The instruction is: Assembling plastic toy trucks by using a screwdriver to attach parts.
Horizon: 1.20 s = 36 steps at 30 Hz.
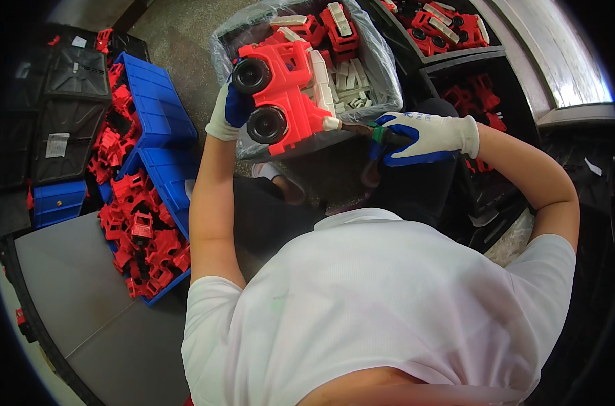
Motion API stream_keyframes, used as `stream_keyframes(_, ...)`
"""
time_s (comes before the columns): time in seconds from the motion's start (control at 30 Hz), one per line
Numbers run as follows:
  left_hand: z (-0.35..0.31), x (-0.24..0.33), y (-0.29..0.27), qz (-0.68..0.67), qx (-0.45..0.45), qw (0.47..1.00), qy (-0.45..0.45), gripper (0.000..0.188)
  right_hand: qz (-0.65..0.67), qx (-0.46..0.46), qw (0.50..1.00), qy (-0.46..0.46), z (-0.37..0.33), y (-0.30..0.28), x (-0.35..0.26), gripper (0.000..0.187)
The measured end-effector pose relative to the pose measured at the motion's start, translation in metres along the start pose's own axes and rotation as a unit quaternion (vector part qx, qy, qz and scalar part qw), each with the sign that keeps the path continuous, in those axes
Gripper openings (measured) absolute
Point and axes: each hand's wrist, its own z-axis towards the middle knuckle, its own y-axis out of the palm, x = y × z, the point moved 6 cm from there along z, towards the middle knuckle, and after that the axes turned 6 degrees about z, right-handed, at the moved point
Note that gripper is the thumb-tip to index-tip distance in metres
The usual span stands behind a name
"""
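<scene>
Apparently seated, a person (361, 291) in a white shirt leaned over the work. Two blue crates (160, 101) of red toy parts stood off to the left. Ahead, beyond the knees, was a bin lined with clear plastic (391, 68), toys and pale pieces inside.

Above the bin's near left part hung a red toy truck (287, 71), held up clear of the contents. Its long axis, judged by the line of its two black wheels (252, 75), ran roughly away from the person; the wheels faced left, the other side right.

Hands gloved, well apart, truck between them. Left hand (226, 114) gripped the wheel side, some fingers hidden behind the body; it was clearly the nearer. Right hand (422, 139) was wrapped round a dark-handled tool (392, 138), which lay crosswise, nearly square to the truck's axis.

Smallest: a pale piece (330, 124) at the truck's right-hand projection, directly in line with the tool's tip. Touching or just beside, I couldn't tell.
</scene>
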Motion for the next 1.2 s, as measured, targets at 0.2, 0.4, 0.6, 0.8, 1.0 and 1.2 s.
stream_keyframes(0.2, 0.000, 0.000, -0.002, 0.010, 0.009, 1.000, -0.003, 0.033, 0.017, -0.004, 1.000, 0.007, 0.007, -0.004, -0.006, 0.051)
stream_keyframes(0.4, 0.008, -0.015, -0.018, -0.025, 0.020, 0.999, -0.028, 0.035, -0.019, 0.043, 0.998, -0.037, 0.025, 0.001, -0.010, 0.056)
stream_keyframes(0.6, 0.043, -0.042, -0.019, -0.221, 0.015, 0.967, -0.128, 0.039, 0.043, 0.067, 0.995, 0.056, 0.053, 0.015, -0.009, 0.061)
stream_keyframes(0.8, 0.095, -0.133, -0.025, -0.342, -0.066, 0.906, -0.242, 0.055, 0.325, 0.299, 0.897, 0.008, 0.054, -0.074, 0.055, 0.042)
stream_keyframes(1.0, 0.158, -0.120, 0.036, -0.252, -0.080, 0.962, -0.065, 0.057, 0.248, 0.309, 0.918, 0.019, 0.052, -0.108, 0.082, 0.038)
stream_keyframes(1.2, 0.187, -0.091, 0.053, -0.123, 0.036, 0.988, -0.085, 0.044, 0.255, 0.224, 0.939, 0.050, 0.057, -0.086, 0.064, 0.047)
